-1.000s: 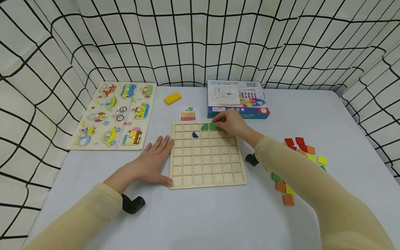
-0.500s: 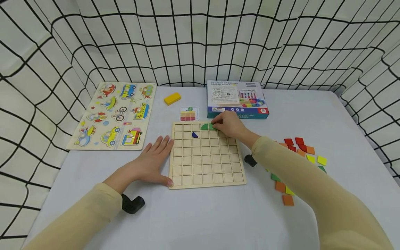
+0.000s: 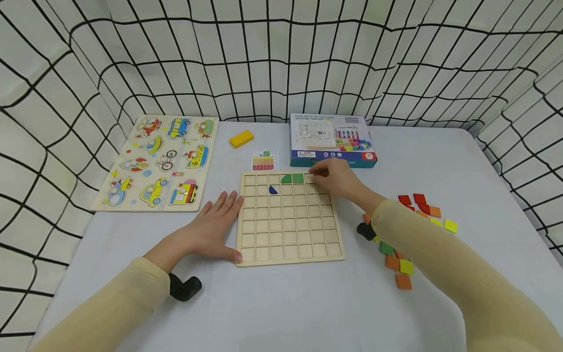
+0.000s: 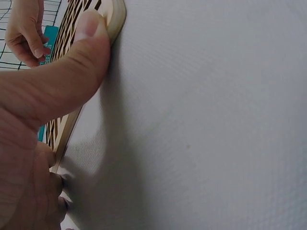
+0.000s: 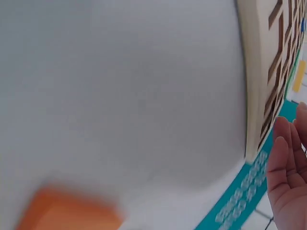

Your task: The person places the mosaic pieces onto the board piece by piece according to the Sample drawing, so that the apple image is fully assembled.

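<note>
A wooden grid board [image 3: 277, 213] lies flat on the white table. Its top row holds a green piece with a rounded corner [image 3: 287, 179] and, beside it, a green square [image 3: 298, 178]. A small dark blue piece [image 3: 273, 190] sits one row lower. My left hand [image 3: 214, 228] rests at the board's left edge with fingers spread, its thumb [image 4: 91, 36] pressing on the near corner. Over the board's far right corner is my right hand [image 3: 336, 178], its fingers loosely bent. No piece shows between those fingers in the right wrist view.
Loose coloured tiles [image 3: 403, 281] lie to the right, partly behind the sleeve. Behind the board are a pattern card [image 3: 265, 160], a yellow block [image 3: 241, 139] and a toy box [image 3: 332, 139]. A vehicle puzzle [image 3: 158, 164] lies at left. Black netting surrounds the table.
My right hand has let go of the green square and moved a little to the right, leaving the square fully visible. My left hand has stayed in place.
</note>
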Demonstrator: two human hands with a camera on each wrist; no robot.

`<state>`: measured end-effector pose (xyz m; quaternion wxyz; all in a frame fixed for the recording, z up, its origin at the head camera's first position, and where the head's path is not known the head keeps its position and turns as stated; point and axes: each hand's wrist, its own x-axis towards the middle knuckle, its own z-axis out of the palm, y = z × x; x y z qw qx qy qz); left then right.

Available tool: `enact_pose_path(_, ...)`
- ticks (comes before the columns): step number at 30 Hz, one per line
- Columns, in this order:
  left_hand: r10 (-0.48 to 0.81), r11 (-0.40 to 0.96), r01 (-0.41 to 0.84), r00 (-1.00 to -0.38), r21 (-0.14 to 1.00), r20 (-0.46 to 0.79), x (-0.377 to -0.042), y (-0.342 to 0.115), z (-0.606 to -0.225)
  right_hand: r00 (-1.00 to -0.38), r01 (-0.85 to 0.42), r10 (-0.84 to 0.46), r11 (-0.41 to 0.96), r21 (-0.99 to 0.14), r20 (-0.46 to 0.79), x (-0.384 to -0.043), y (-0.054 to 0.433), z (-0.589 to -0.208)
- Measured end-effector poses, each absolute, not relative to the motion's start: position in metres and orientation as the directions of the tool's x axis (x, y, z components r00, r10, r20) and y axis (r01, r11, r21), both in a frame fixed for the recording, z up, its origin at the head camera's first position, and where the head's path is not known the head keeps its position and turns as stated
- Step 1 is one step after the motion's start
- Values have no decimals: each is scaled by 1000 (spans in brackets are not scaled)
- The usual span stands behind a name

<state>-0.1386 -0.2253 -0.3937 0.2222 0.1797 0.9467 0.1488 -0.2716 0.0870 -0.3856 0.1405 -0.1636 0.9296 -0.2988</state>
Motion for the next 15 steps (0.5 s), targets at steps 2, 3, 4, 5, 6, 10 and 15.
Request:
enact_pose_path(2,412,888,279,-836,365,-363,-139,-225,-394,-913,-219,-379,767,-604,-151,-267,100,-382)
enact_pose_path(3,415,887,283,-834,365,-362,-139,-225,-394,-916,-215,-373,767,-605,-147,-264,108,-380)
enact_pose_path(4,417,887,285,-833,365,-363,-139,-224,-395,-920,-206,-363,769,-604,-148,-260,116,-377)
enact_pose_path(5,418,886,285,-833,365,-364,-140,-224,-394,-922,-199,-355,774,-601,-152,-257,125,-375)
enact_pose_path(6,420,885,289,-832,365,-362,-140,-224,-394,-924,-190,-347,778,-599,-158,-252,135,-372)
enact_pose_path(10,422,885,289,-830,366,-364,-140,-224,-393,-930,-147,-310,808,-570,-199,-233,179,-362)
enact_pose_path(15,420,885,285,-831,368,-366,-140,-225,-392,-942,-119,-264,839,-530,-206,-206,241,-358)
